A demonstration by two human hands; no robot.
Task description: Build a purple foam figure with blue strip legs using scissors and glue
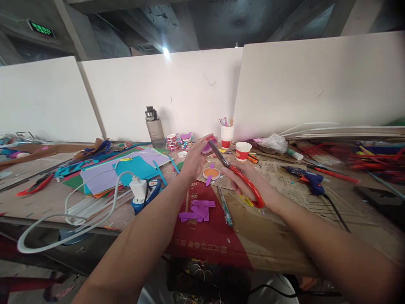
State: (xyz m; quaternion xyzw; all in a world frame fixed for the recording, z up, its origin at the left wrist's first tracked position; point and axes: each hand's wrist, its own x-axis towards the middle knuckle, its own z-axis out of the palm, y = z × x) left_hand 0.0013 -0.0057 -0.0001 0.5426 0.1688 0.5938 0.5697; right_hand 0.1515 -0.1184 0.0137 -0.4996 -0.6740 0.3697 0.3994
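My left hand (194, 158) holds a small purple piece of craft foam (209, 146) up above the table. My right hand (243, 177) grips red-handled scissors (236, 171), whose blades point up and left and meet the purple piece. Below the hands lie an orange disc with a purple tab (211, 173) and a pile of purple offcuts (198, 210) on a red sheet (205, 236).
Coloured paper sheets (126, 169), a white charger with cable (138, 188), a water bottle (155, 127), paper cups (243, 150), a blue glue gun (308, 178), a pen (225, 207) and white partition boards (316, 84) surround the work spot. Cardboard (284, 219) covers the table.
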